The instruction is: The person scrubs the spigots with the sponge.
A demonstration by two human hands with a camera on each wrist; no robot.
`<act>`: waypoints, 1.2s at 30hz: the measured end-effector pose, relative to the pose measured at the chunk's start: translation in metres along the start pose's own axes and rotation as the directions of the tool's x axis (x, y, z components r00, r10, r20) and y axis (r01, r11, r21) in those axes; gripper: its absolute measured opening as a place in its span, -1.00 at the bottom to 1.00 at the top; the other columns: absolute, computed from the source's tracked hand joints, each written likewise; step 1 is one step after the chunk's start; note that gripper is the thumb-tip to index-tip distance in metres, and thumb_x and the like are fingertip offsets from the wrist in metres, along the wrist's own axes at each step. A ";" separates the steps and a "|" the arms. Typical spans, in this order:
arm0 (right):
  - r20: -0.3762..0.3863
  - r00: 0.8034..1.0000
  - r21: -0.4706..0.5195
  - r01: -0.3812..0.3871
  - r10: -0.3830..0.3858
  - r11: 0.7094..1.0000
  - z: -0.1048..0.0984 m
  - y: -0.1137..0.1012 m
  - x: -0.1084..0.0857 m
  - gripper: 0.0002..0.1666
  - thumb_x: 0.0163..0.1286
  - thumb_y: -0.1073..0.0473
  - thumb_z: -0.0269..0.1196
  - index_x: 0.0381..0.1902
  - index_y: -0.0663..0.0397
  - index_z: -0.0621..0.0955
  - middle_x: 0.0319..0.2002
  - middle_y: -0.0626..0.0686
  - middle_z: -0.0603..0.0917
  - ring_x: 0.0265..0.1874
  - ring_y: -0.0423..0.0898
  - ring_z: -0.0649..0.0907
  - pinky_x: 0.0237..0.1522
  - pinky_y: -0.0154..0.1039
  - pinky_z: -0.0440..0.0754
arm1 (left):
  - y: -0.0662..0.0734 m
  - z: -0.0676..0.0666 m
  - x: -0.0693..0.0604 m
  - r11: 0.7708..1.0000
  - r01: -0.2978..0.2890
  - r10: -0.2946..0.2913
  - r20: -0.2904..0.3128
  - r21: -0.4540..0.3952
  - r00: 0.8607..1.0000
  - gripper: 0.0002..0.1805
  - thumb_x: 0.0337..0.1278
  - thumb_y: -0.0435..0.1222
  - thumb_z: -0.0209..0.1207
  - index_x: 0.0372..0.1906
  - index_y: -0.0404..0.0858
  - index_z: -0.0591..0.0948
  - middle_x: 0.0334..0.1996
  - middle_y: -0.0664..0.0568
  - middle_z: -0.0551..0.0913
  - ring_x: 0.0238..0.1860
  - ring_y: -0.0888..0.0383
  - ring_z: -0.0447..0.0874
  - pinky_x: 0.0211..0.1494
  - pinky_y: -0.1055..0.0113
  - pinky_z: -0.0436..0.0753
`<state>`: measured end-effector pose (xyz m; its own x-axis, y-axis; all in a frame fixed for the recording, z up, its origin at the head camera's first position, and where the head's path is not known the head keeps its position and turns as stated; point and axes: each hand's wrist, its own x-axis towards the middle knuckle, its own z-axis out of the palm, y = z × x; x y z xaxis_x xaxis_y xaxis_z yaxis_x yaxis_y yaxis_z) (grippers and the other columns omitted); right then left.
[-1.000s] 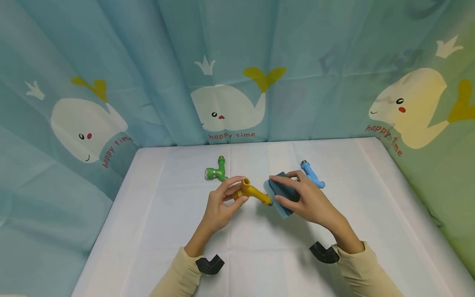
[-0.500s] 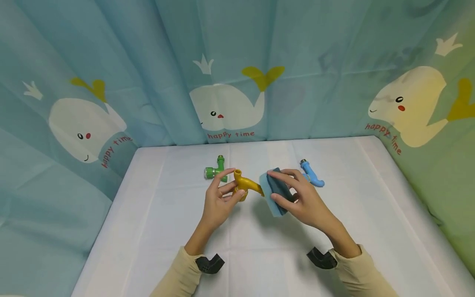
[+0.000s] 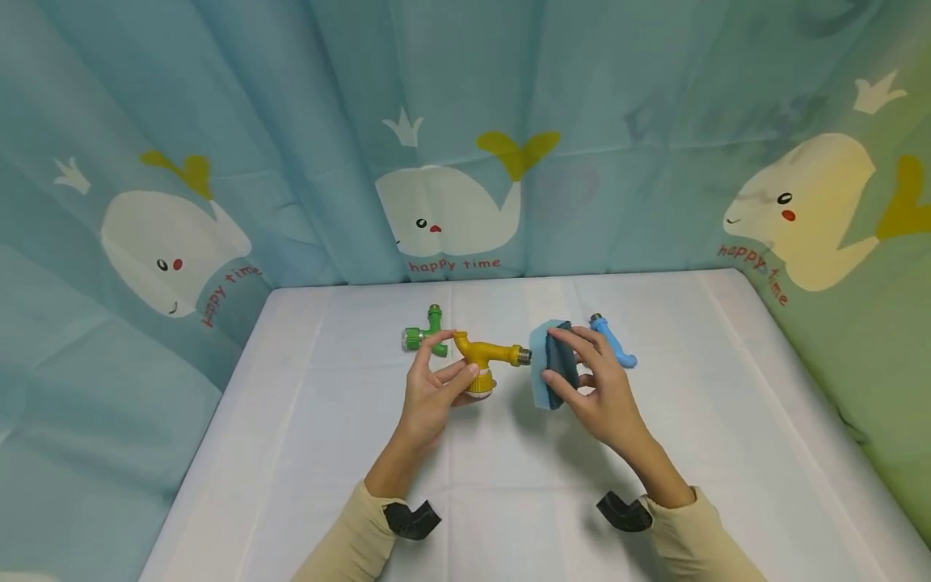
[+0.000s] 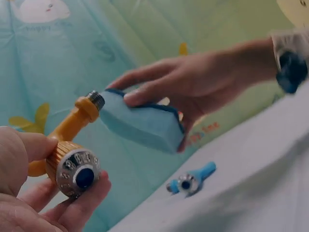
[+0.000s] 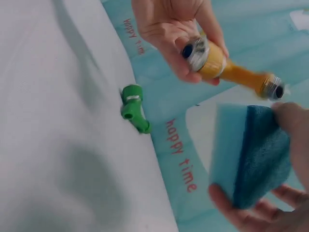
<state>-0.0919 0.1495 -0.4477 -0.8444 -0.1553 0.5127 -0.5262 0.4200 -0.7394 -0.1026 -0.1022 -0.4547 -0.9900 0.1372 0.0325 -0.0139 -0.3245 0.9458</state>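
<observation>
In the head view my left hand grips a yellow faucet by its knob end, with the threaded end pointing right. Fingers and thumb of my right hand pinch a blue sponge by its darker scouring side. The sponge's light face is turned toward the metal thread; whether they touch I cannot tell. Both things are held above the table. In the left wrist view the faucet's silver knob with a dark blue cap faces the camera. The right wrist view has the sponge below the faucet.
A green faucet lies on the white table behind my left hand. Behind my right hand lies a blue faucet, partly covered by the fingers. A whale-print curtain stands along the table's back and sides.
The yellow faucet has turned in my left hand, so its threaded end now points level to the right. The sponge shifted left, then back right, and is more upright; the thread shows again.
</observation>
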 end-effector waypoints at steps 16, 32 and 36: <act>0.002 1.000 0.197 -0.002 0.001 0.980 0.003 -0.007 -0.002 -0.18 0.25 0.56 0.35 0.45 0.11 0.44 0.35 0.18 0.42 -0.06 -0.01 0.61 -0.14 -0.34 0.75 | 0.000 0.004 -0.002 0.998 -0.011 0.012 0.020 -0.059 1.000 -0.32 0.36 -0.53 0.20 0.47 -0.19 0.23 0.18 -0.44 0.60 -0.08 -0.02 0.80 -0.07 0.08 0.79; 0.060 0.983 -0.449 0.183 -0.175 0.875 0.014 -0.019 0.019 -0.33 0.20 0.05 0.56 0.29 -0.24 0.64 0.20 0.35 0.47 -0.25 0.15 0.58 -0.55 -0.09 0.67 | -0.005 0.014 0.000 0.939 -0.248 0.276 -0.094 0.237 0.956 -0.35 0.18 -0.53 0.37 0.35 -0.21 0.45 0.15 -0.30 0.66 0.04 -0.12 0.75 -0.02 0.16 0.76; 0.029 0.990 -0.452 0.135 -0.137 0.881 0.020 -0.019 0.017 -0.33 0.19 0.06 0.57 0.28 -0.22 0.65 0.19 0.34 0.47 -0.27 0.14 0.58 -0.58 -0.09 0.64 | -0.013 0.015 0.000 0.909 -0.296 0.332 -0.081 0.293 0.940 -0.38 0.18 -0.53 0.37 0.33 -0.23 0.48 0.13 -0.30 0.66 0.05 -0.12 0.75 -0.04 0.15 0.76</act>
<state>-0.0976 0.1214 -0.4335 -0.7668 -0.2374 0.5963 -0.5327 0.7537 -0.3850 -0.1003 -0.0838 -0.4619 -0.9465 -0.0545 0.3181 0.3212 -0.0613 0.9450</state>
